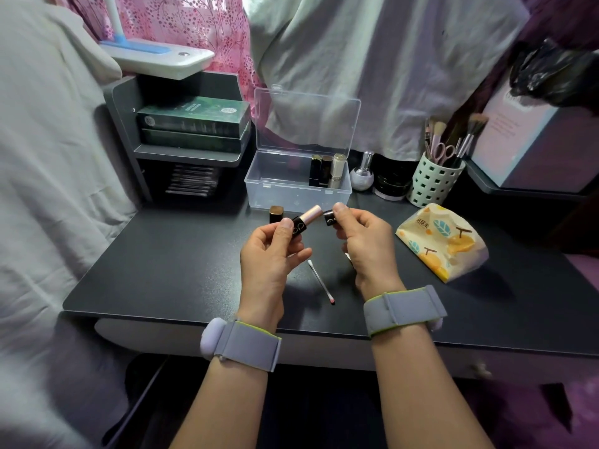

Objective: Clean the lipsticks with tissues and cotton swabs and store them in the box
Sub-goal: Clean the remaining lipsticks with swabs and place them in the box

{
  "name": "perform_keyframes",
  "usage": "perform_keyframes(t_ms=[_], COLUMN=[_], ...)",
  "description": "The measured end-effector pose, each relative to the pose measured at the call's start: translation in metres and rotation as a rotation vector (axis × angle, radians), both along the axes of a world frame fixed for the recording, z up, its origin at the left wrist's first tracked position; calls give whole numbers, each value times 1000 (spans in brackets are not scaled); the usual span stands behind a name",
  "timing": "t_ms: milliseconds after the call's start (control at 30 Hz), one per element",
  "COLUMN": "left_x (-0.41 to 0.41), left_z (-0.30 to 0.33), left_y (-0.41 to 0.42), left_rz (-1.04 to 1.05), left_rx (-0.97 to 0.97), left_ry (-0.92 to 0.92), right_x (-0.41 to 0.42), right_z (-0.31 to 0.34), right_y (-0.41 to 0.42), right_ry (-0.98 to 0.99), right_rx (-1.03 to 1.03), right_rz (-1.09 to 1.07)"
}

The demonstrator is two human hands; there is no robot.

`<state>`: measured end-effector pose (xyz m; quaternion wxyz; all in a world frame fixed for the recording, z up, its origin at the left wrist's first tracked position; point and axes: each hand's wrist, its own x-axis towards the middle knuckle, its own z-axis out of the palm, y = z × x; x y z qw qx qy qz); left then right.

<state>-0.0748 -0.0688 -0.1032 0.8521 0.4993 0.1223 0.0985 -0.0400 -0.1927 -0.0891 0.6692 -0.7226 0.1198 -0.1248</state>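
While held up over the tabletop (168, 254), lipstick (306, 218) pinched in left hand (269, 254) fingers. Cap (329, 218) pinched in right hand (366, 241) fingers, just beside the lipstick's tip. Cotton swab (321, 281) lying below, between both hands.

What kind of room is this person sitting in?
Probably a bedroom or dorm corner used as a makeup desk: a cup of makeup brushes, a clear box holding lipsticks, and a pink curtain behind.
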Motion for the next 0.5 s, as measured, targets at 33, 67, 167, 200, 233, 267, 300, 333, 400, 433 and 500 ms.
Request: perform_keyframes(t_ms=[33,67,167,200,233,267,300,333,400,433,500], left_x=[-1,-1,-2,-2,-2,-2,-3,-3,-4,-4,-4], left_z=[0,0,1,1,1,1,1,1,1,1,2], left_y=[0,0,-1,-1,-1,0,0,0,1,2,2], left_rz=[-2,-4,-10,-12,-13,-13,-13,-13,-15,-16,-20], left_rx=[3,5,9,10,12,14,16,17,22,26,37], left_ry=[0,0,0,0,0,0,0,-2,-6,-8,-11], right_x=[-1,-1,-3,-3,-4,-4,-5,-6,-6,-6,-5], right_z=[2,4,6,7,7,8,9,9,10,10,10], right_y=[0,1,2,3,3,4,4,4,4,5,6], right_ry=[-1,-2,16,23,29,33,36,36,35,33,28], right_rx=[35,63,100,108,117,126,135,141,140,136,131], right_rz=[2,7,13,13,16,21,25,27,24,24,30])
